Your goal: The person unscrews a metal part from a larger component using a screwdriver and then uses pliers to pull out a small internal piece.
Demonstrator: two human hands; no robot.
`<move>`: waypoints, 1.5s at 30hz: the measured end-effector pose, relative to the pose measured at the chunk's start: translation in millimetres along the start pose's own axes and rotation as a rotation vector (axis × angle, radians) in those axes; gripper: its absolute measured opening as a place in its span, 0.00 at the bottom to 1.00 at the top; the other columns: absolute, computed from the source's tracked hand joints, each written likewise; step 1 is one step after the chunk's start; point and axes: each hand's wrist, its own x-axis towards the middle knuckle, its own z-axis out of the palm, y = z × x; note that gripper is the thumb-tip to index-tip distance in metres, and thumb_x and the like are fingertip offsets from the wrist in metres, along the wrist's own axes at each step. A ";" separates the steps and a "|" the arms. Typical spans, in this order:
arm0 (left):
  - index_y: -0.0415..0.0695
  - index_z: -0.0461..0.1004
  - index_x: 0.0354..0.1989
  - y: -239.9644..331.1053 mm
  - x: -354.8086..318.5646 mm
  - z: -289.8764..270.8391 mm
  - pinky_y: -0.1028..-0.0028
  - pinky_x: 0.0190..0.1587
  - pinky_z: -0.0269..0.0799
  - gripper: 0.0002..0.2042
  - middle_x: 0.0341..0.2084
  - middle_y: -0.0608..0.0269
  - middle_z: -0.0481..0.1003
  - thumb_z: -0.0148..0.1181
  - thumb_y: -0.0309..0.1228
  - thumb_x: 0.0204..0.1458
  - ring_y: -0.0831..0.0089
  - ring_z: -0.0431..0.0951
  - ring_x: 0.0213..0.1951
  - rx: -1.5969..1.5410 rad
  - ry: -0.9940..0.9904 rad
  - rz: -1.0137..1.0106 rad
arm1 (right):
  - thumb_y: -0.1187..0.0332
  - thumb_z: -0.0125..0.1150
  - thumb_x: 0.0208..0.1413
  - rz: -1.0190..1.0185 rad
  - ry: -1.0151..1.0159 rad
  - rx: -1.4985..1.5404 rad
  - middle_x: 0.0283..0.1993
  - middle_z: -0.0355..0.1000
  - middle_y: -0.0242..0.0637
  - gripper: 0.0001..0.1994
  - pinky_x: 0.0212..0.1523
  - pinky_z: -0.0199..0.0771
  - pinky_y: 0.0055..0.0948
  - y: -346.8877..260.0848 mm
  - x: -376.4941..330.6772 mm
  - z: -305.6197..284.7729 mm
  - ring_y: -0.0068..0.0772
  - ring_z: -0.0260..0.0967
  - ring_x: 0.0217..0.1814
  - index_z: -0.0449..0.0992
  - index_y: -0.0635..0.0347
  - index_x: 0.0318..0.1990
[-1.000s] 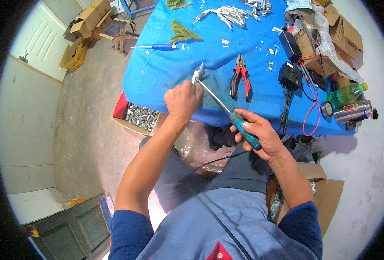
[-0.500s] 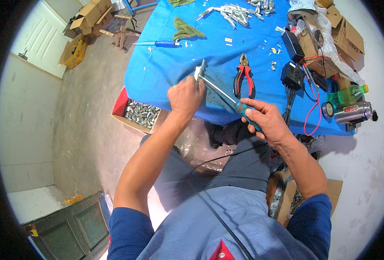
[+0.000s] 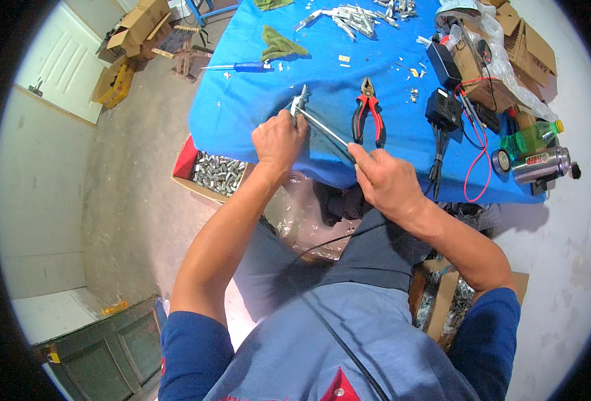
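My left hand (image 3: 279, 142) is closed around a small silver-grey metal part (image 3: 298, 101), whose upper end sticks out past the fingers above the near edge of the blue-covered table. My right hand (image 3: 390, 182) grips a screwdriver (image 3: 327, 128) from above, hiding its handle. The bright shaft slants up and left, and its tip meets the metal part beside my left fingers. Just beyond my right hand, pliers (image 3: 378, 123) with red and black handles lie on the blue cloth (image 3: 329, 70), jaws pointing away.
A blue-handled screwdriver (image 3: 250, 67) and a green rag (image 3: 283, 44) lie farther back. Behind them is a pile of metal parts (image 3: 349, 21). Black boxes with cables (image 3: 444, 110), a green bottle (image 3: 530, 139) and a steel flask (image 3: 541, 166) occupy the right. A carton of metal pieces (image 3: 219, 175) stands below left.
My right hand has rolled over the screwdriver handle, palm now down, and moved slightly left. The screwdriver tip remains at the metal part. My left hand has shifted slightly left.
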 end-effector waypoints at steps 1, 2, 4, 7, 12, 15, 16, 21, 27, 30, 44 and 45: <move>0.43 0.74 0.23 0.3 0.9 -1.3 0.53 0.27 0.72 0.19 0.18 0.48 0.76 0.57 0.47 0.54 0.48 0.78 0.23 -0.016 0.014 0.008 | 0.69 0.59 0.55 0.011 0.021 0.133 0.28 0.72 0.52 0.18 0.26 0.75 0.40 6.8 3.5 -0.8 0.51 0.74 0.27 0.74 0.56 0.54; 0.43 0.74 0.23 1.3 0.3 -2.5 0.53 0.27 0.72 0.19 0.18 0.48 0.76 0.57 0.47 0.54 0.48 0.78 0.23 -0.018 -0.002 0.007 | 0.69 0.58 0.55 0.020 0.041 0.266 0.29 0.73 0.54 0.18 0.26 0.75 0.39 14.5 6.7 -2.1 0.51 0.74 0.26 0.75 0.57 0.54; 0.43 0.74 0.23 2.6 -2.4 -3.3 0.52 0.28 0.71 0.19 0.19 0.48 0.76 0.56 0.48 0.54 0.47 0.78 0.24 -0.022 -0.035 0.006 | 0.68 0.57 0.56 0.107 0.000 0.484 0.30 0.76 0.51 0.18 0.25 0.73 0.30 22.9 4.6 -12.7 0.40 0.74 0.25 0.77 0.59 0.54; 0.43 0.74 0.24 5.5 -2.9 -4.4 0.52 0.28 0.71 0.20 0.19 0.47 0.76 0.56 0.49 0.54 0.47 0.78 0.24 -0.012 -0.034 -0.027 | 0.66 0.58 0.59 0.678 -0.284 0.897 0.29 0.75 0.37 0.18 0.24 0.70 0.22 11.5 -5.9 -40.7 0.25 0.71 0.24 0.76 0.59 0.56; 0.43 0.74 0.24 4.8 -2.9 -4.0 0.52 0.28 0.70 0.20 0.19 0.47 0.76 0.57 0.49 0.54 0.47 0.78 0.25 0.004 -0.032 -0.032 | 0.67 0.59 0.59 0.770 -0.252 1.296 0.33 0.74 0.33 0.23 0.18 0.66 0.14 25.9 -19.3 -27.2 0.16 0.69 0.23 0.68 0.62 0.62; 0.43 0.74 0.24 7.2 -1.9 -5.5 0.52 0.27 0.70 0.20 0.19 0.47 0.76 0.57 0.49 0.54 0.47 0.78 0.25 0.026 -0.040 -0.026 | 0.68 0.59 0.59 0.804 -0.248 1.462 0.34 0.75 0.35 0.24 0.14 0.64 0.13 29.5 -18.9 -16.9 0.16 0.70 0.23 0.67 0.63 0.62; 0.43 0.74 0.24 7.9 -2.6 -6.0 0.52 0.27 0.70 0.20 0.19 0.47 0.76 0.57 0.49 0.54 0.47 0.78 0.25 0.031 -0.042 -0.022 | 0.68 0.59 0.59 0.809 -0.247 1.498 0.35 0.75 0.36 0.24 0.13 0.63 0.13 30.7 -19.2 -13.8 0.16 0.70 0.23 0.67 0.63 0.62; 0.43 0.74 0.24 6.6 -3.0 -7.5 0.52 0.28 0.70 0.20 0.19 0.47 0.76 0.57 0.50 0.54 0.46 0.78 0.25 0.028 -0.061 -0.025 | 0.68 0.57 0.60 0.820 -0.251 1.566 0.34 0.75 0.37 0.23 0.12 0.62 0.14 25.0 -11.2 -6.2 0.17 0.70 0.22 0.67 0.63 0.62; 0.43 0.73 0.24 7.2 -3.1 -6.5 0.52 0.28 0.70 0.20 0.19 0.47 0.76 0.57 0.50 0.54 0.46 0.78 0.25 0.011 -0.057 -0.018 | 0.68 0.56 0.61 0.824 -0.182 1.534 0.34 0.73 0.37 0.23 0.12 0.62 0.15 5.4 -12.0 -0.7 0.18 0.69 0.22 0.66 0.65 0.62; 0.43 0.73 0.24 7.5 -3.3 -9.2 0.52 0.27 0.70 0.20 0.19 0.47 0.76 0.57 0.50 0.54 0.47 0.77 0.24 0.019 -0.057 -0.018 | 0.68 0.56 0.61 0.834 -0.174 1.488 0.35 0.73 0.36 0.24 0.13 0.62 0.15 -1.2 -14.6 -5.2 0.18 0.68 0.22 0.65 0.66 0.63; 0.43 0.73 0.22 7.8 -2.8 -7.6 0.55 0.26 0.72 0.19 0.18 0.49 0.77 0.59 0.47 0.52 0.50 0.78 0.23 0.029 -0.028 0.000 | 0.68 0.57 0.61 0.805 -0.221 1.424 0.34 0.73 0.35 0.24 0.13 0.62 0.13 2.8 -14.4 -16.8 0.17 0.70 0.24 0.65 0.66 0.63; 0.43 0.73 0.23 7.9 -2.9 -8.2 0.54 0.27 0.71 0.19 0.18 0.48 0.76 0.58 0.48 0.53 0.49 0.78 0.24 0.013 -0.042 -0.010 | 0.68 0.57 0.61 0.811 -0.206 1.436 0.34 0.74 0.35 0.24 0.13 0.62 0.14 1.8 -14.4 -15.9 0.17 0.70 0.24 0.65 0.66 0.63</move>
